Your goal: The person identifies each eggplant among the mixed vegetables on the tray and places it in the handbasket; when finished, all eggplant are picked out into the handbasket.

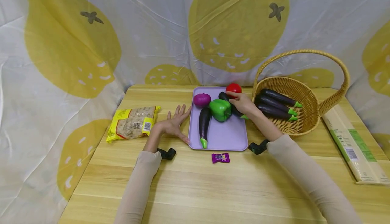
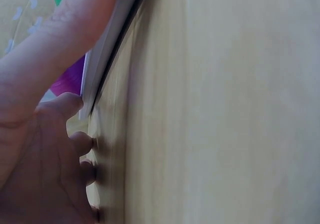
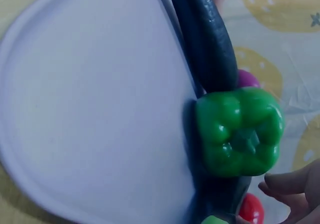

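under the right hand [image 1: 242, 104], a dark eggplant [image 1: 236, 111]

The head view holds five eggplants: two eggplants [image 1: 204, 122] near the centre and three basket eggplants [image 1: 272, 104] right of centre. Also near the centre are one green pepper [image 1: 220, 110], one purple onion [image 1: 202, 100], one red tomato [image 1: 234, 88] and one lilac tray [image 1: 226, 136]. There is one wicker basket [image 1: 307, 98] at right, one flat package [image 1: 354, 146] at lower right, one yellow bag [image 1: 134, 124] left of centre and one purple sweet [image 1: 220, 158] below centre.
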Motion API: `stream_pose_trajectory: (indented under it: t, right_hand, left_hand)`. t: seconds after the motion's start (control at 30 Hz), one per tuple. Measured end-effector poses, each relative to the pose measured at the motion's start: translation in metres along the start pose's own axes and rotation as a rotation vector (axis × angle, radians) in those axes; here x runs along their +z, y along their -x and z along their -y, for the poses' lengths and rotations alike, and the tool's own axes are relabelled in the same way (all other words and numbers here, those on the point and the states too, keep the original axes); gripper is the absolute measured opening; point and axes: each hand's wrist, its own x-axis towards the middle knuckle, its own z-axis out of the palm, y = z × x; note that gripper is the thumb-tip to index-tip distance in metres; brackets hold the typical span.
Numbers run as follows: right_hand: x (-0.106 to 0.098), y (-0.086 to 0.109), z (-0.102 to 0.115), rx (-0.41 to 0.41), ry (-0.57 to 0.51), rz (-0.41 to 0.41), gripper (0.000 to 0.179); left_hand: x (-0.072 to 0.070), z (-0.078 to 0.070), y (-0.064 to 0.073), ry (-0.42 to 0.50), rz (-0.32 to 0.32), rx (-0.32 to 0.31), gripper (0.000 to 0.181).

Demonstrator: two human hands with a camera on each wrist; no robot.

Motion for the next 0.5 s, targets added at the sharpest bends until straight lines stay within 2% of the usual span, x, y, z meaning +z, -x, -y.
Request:
stream_pose_trajectory:
  t: [0.2,0.5]
  right_hand:
    - [0.003,-0.005,-0.003,0.045,-0.069,-0.023,0.046]
    - [0.008,-0.013,-0.007,0.038,-0.050,-0.085,0.043]
  left_hand:
    - [0.000,0.000,-0.001,0.009,0.001,0.000,0.147]
    - [-0.001,-0.001,0.000,0.004,0.001,0.010,0.148]
